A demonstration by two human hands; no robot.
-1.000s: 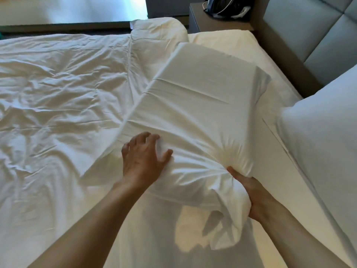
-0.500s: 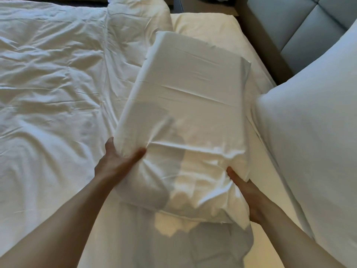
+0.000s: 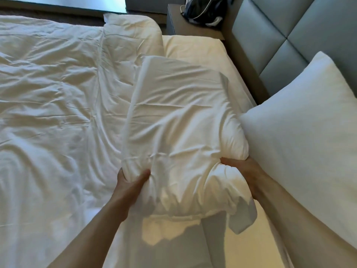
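A white pillow in a loose white pillowcase (image 3: 179, 120) is held up over the bed, its far end pointing away from me. My left hand (image 3: 131, 180) grips its near left corner, thumb on top and fingers hidden underneath. My right hand (image 3: 241, 169) grips the near right corner, fingers dug into the bunched fabric. The open end of the pillowcase hangs slack below my hands and casts a shadow on the sheet.
A crumpled white duvet (image 3: 54, 113) covers the bed's left part. A second white pillow (image 3: 301, 144) leans against the grey padded headboard (image 3: 280, 35) at right. A nightstand (image 3: 185, 22) with a dark bag (image 3: 204, 10) stands at the far end.
My left hand moved from the top of the pillow to its near left corner and took hold. The pillow has been lifted and its case bunched up near my hands.
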